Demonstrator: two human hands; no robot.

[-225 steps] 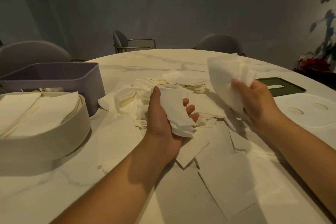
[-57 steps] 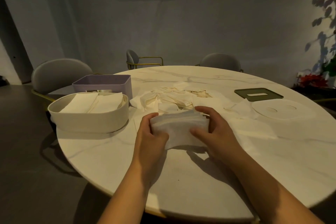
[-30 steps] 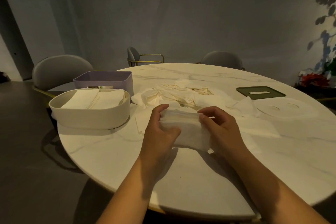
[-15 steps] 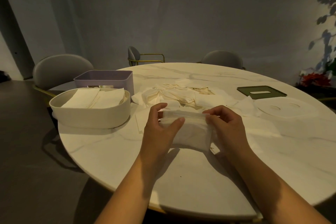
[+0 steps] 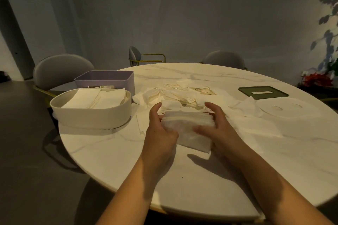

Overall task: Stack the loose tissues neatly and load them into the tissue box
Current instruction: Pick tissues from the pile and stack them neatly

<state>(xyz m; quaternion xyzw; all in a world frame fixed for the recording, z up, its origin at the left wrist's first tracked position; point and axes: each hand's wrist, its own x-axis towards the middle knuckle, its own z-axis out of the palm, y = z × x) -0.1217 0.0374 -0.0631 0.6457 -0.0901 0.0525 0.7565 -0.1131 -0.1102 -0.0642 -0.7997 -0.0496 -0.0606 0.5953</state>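
Note:
I hold a squared stack of white tissues point(image 5: 186, 129) just above the near part of the round marble table point(image 5: 201, 179). My left hand point(image 5: 159, 131) presses its palm and fairly straight fingers against the stack's left edge. My right hand point(image 5: 219, 129) grips the right side, with the thumb lying across the stack's top face. A pile of loose tissues point(image 5: 182, 95) lies just beyond the hands. The white oval tissue box point(image 5: 91, 117) stands to the left with folded tissues inside it.
A purple rectangular box point(image 5: 104, 79) stands behind the oval box. A dark green slotted lid point(image 5: 263, 92) and a white oval lid point(image 5: 285, 109) lie at the right. Flat tissues are spread around the hands. Grey chairs point(image 5: 62, 71) ring the table's far side.
My left thumb has come off the top of the stack and the hand now lies flat against its left edge. My right thumb has slid onto the top face. The stack stays between both hands.

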